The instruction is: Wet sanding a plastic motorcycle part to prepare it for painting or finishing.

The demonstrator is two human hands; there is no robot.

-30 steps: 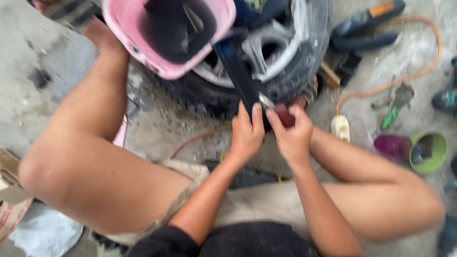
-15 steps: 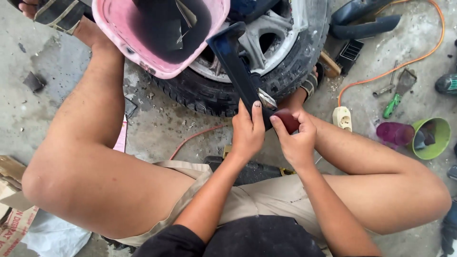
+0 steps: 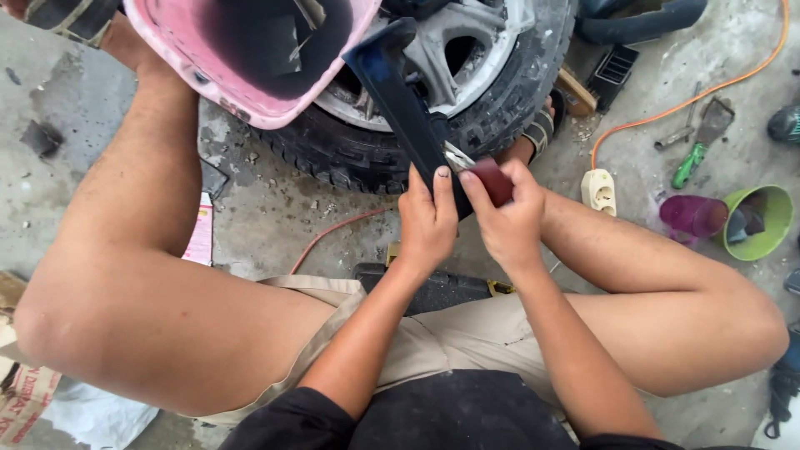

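Where the pink basin (image 3: 208, 75) and the wheel (image 3: 467, 92) run off the top edge, their far sides are lost; the left hand (image 3: 427, 223) steadies a dark blue strip (image 3: 400, 100) leaning against the tyre, its grip pressed around it; the right hand (image 3: 507, 225) pinches a small red-handled tool (image 3: 490, 179), its blade barely visible; bare concrete floor (image 3: 275, 217); two cups (image 3: 725, 218), one orange cable (image 3: 667, 112).
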